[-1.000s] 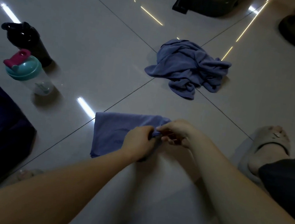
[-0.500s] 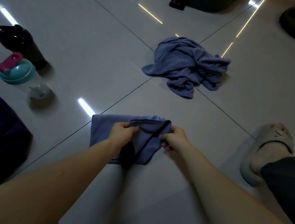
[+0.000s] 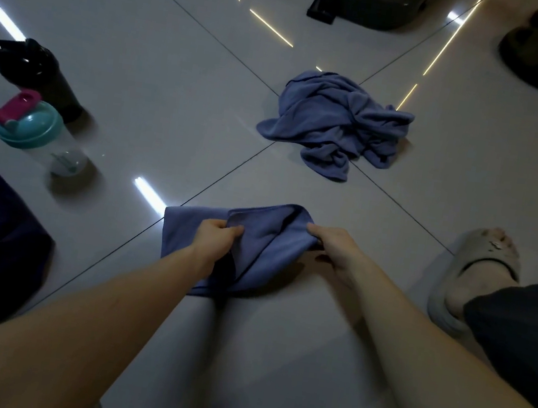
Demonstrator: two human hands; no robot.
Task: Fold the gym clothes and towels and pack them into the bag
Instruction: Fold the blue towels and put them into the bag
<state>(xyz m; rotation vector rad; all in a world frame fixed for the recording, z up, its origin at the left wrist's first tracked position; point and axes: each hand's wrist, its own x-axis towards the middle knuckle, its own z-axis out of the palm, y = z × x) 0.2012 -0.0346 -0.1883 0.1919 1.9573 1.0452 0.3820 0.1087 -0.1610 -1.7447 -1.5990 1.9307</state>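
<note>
Blue towel spans left hand to right hand (both gripping).

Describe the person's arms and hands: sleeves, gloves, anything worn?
Left hand and right hand are bare: no gloves, no watch or bracelet showing. Left forearm and right forearm are bare to the frame edge, no sleeves in view. Too dim to check for rings.

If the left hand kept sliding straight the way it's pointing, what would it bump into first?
Past the towel it grips, the left hand would probably reach the crumpled blue cloth first, though depth is hard to judge.
</note>
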